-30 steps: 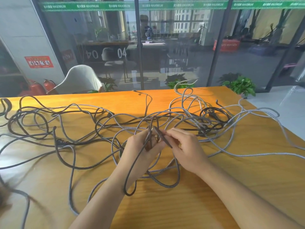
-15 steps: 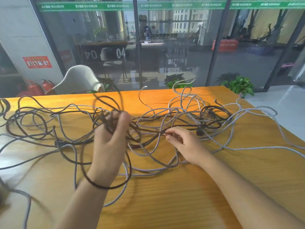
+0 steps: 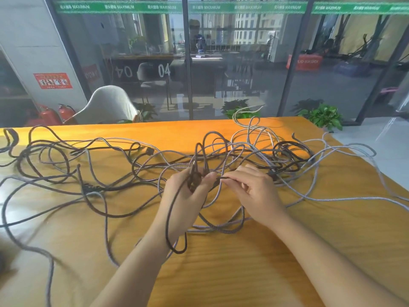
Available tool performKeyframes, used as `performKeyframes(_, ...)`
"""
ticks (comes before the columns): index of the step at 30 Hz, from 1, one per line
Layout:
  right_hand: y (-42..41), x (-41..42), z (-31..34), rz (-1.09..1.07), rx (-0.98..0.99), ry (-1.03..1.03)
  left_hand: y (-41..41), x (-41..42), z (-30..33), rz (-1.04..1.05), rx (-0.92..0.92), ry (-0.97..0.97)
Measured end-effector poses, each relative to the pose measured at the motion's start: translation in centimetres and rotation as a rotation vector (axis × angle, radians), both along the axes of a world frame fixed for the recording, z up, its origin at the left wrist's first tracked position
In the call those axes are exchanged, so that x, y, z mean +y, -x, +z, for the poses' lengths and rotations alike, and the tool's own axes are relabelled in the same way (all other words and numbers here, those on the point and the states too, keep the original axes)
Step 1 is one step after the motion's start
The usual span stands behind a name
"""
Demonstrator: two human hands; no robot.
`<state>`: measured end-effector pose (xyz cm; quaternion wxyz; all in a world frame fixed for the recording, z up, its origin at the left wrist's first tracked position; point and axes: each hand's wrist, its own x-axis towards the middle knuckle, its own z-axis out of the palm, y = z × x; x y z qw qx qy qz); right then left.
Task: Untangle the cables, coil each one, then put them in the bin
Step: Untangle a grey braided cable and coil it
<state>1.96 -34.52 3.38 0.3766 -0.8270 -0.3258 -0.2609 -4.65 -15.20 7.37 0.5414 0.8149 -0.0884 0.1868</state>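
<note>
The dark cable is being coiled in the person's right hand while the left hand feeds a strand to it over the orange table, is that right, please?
Not quite: the hands are swapped. The head view shows the dark cable looped in the left hand, whose fingers curl round the bundle, while the right hand pinches and feeds the strand, over the orange table.

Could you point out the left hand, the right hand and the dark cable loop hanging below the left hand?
left hand [image 3: 186,196], head view, on its palm.
right hand [image 3: 256,191], head view, back of the hand.
dark cable loop [image 3: 177,251], head view, bottom of the loop.
</note>
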Motion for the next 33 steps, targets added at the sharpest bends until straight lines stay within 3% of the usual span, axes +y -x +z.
performKeyframes(7, 0.5, 0.4, 0.5, 0.025, -0.078, -0.057, -0.6, -0.1, -0.9, 0.006, -0.006, -0.06)
performKeyframes(13, 0.4, 0.1, 0.4, 0.032, 0.077, -0.043, -0.5, 0.3, -0.6, -0.051, 0.023, -0.184)
performKeyframes(18, -1.0, -1.1, -0.7, -0.041, 0.384, 0.038, 0.0, 2.1, 0.3, 0.102, -0.082, -0.036)
performKeyframes(21, -1.7, -1.4, -0.9, -0.116, 0.415, 0.074, 0.6, 3.6, 1.4, 0.229, -0.179, 0.18)
performKeyframes(24, -1.7, -1.5, -0.8, -0.152, 0.398, 0.047, 1.1, 4.4, 2.0, 0.264, -0.245, 0.246)
performKeyframes(29, -0.9, -1.1, -0.6, -0.091, 0.219, -0.077, 0.8, 3.1, 1.2, 0.198, -0.181, 0.14)
performKeyframes(33, 0.9, 0.3, 0.6, 0.01, 0.024, 0.0, 0.3, 1.1, -0.1, 0.088, -0.114, 0.056)
